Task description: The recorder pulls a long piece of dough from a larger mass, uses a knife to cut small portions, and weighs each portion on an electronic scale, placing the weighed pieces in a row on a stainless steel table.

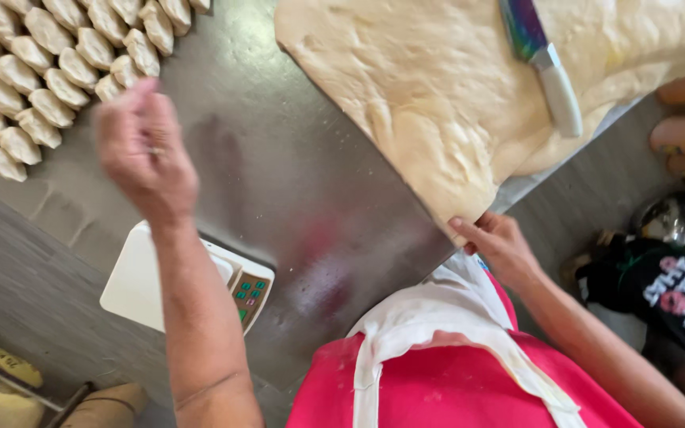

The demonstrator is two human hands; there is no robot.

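dough sheet (438, 87) cut off above, left hand (144, 147) blurred

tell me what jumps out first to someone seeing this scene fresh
The big slab of pale dough spreads over the top right of the steel table, with a white-handled knife lying on it. The right hand pinches the dough's near corner. At top left sit tidy rows of small dough pieces; the left hand is raised beside them, above a white scale.

Right hand (499, 244) pinches the dough sheet's (438, 87) corner; left hand (143, 147) hovers near dough pieces (41, 71).
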